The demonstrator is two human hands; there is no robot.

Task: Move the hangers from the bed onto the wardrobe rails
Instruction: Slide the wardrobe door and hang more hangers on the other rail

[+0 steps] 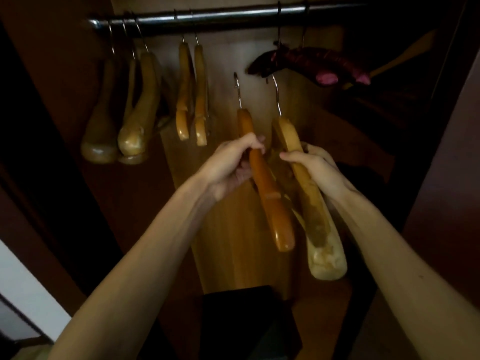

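The left hand [233,162] is gripping an orange hanger [267,188]; the right hand [317,170] is gripping a pale hanger [309,198]. Both are hanging below the rail [233,15], so lifting each hook over it likely comes next.

Bedroom wardrobe, dim: metal rail [207,15] w/ wooden hangers [192,92], wood back panel [233,229].

Dim wardrobe interior, low light. Lit strip of light wood back panel [233,229] runs down the middle, grain vertical. Dark reddish-brown side wall [65,81] on the left, another dark side panel [441,178] on the right, both mostly in shadow. Black box-like object [244,323] at the bottom centre, details unreadable. Pale white surface [23,289] at the lower left edge, outside the wardrobe. Upper right corner falls into deep shadow, contents unclear.
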